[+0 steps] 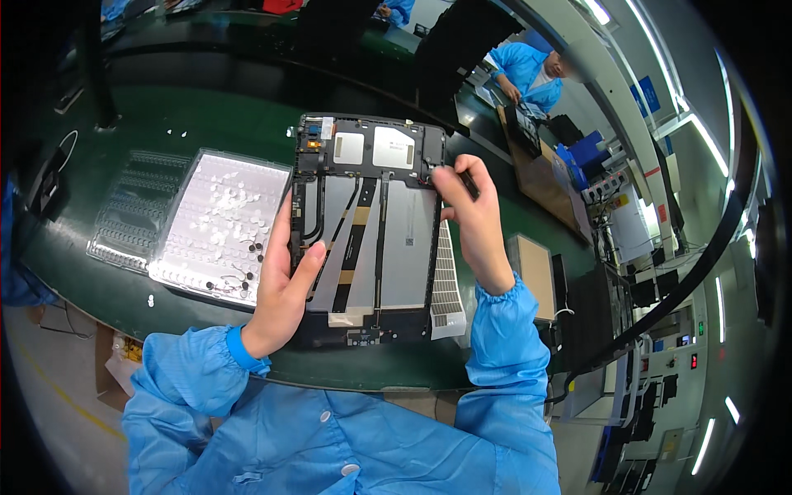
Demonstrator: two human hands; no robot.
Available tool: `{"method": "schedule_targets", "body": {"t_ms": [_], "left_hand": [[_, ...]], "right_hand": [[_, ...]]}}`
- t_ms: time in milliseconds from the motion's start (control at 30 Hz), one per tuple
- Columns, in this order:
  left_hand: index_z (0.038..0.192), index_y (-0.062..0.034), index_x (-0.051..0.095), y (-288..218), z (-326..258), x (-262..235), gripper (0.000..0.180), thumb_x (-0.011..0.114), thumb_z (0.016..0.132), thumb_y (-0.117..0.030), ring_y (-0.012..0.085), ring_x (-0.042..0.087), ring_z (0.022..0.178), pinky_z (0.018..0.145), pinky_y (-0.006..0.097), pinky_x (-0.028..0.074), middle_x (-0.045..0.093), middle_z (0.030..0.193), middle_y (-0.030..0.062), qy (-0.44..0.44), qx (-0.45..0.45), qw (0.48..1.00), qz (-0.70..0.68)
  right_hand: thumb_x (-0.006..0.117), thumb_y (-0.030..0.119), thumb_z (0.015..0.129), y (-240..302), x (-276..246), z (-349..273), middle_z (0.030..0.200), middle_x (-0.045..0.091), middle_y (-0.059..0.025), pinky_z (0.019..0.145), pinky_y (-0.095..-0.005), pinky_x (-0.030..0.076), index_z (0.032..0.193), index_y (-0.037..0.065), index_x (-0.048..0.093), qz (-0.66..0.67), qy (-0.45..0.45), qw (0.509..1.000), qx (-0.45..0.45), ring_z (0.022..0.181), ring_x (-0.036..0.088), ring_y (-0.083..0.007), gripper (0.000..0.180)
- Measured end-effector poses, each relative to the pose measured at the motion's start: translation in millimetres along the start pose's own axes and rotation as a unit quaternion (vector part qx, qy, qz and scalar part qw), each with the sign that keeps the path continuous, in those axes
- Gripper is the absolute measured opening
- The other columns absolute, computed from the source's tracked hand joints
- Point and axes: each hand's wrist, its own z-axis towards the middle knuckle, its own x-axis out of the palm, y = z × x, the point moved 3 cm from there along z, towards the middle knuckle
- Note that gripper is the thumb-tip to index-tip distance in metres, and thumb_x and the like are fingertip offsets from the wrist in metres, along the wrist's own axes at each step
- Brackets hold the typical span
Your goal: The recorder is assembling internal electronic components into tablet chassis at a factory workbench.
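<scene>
The left hand [285, 285] grips the left edge of an opened tablet assembly [371, 223] (its back exposed, ribbon cables showing), while the right hand [470, 219] pinches a black tool [468, 183] at its upper right corner above the green table [223, 115].

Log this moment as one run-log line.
left hand: grips open tablet | right hand: pinches top corner | tray: beside

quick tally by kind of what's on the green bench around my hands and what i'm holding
Opened tablet back with grey panels and black flex cables, in the left hand and right hand: 1
Clear plastic trays: 2, one holding small round parts, one ridged
White gridded sheet: 1
Tan box: 1
Total: 5
</scene>
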Motion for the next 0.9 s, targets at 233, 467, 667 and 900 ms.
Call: {"method": "schedule_targets", "body": {"t_ms": [233, 467, 667, 900], "left_hand": [[0.159, 0.0029, 0.013, 3, -3, -3, 0.071, 0.053, 0.102, -0.008, 0.0191, 0.038, 0.141, 0.116, 0.03, 0.029, 0.033, 0.158, 0.0151, -0.012, 0.017, 1.0, 0.003], [0.159, 0.0028, 0.012, 1, -4, -8, 0.072, 0.054, 0.101, -0.009, 0.0192, 0.04, 0.139, 0.115, 0.03, 0.031, 0.035, 0.157, 0.0152, -0.01, -0.003, 1.0, -0.009], [0.159, 0.0035, 0.012, 1, -6, -7, 0.072, 0.052, 0.101, -0.008, 0.0232, 0.033, 0.146, 0.119, 0.033, 0.025, 0.028, 0.161, 0.0176, -0.018, 0.025, 0.999, 0.024], [0.158, 0.0056, 0.012, 1, -8, -9, 0.072, 0.051, 0.099, -0.006, 0.0288, 0.027, 0.149, 0.121, 0.036, 0.021, 0.024, 0.161, 0.0218, -0.005, 0.083, 0.989, 0.121]], "right_hand": [[0.072, 0.016, 0.095, -16, 17, 2, 0.091, 0.05, 0.0022, 0.059, -0.0168, 0.042, 0.104, 0.012, 0.039, 0.056, 0.011, 0.996, -0.067, 0.079, 0.058, -0.0022, 0.034], [0.071, 0.013, 0.095, -18, 18, 4, 0.097, 0.047, -0.0005, 0.062, -0.0166, 0.046, 0.106, 0.011, 0.037, -0.006, 0.034, 0.998, -0.047, 0.082, 0.062, -0.0053, 0.035], [0.072, 0.012, 0.094, -22, 25, 7, 0.091, 0.047, 0.001, 0.058, -0.0165, 0.046, 0.102, 0.01, 0.037, 0.025, 0.017, 0.998, -0.062, 0.071, 0.059, -0.003, 0.036], [0.073, 0.012, 0.094, -26, 36, 10, 0.085, 0.049, 0.002, 0.054, -0.0169, 0.044, 0.097, 0.011, 0.038, 0.028, -0.029, 0.996, -0.078, 0.066, 0.055, -0.002, 0.035]]}}
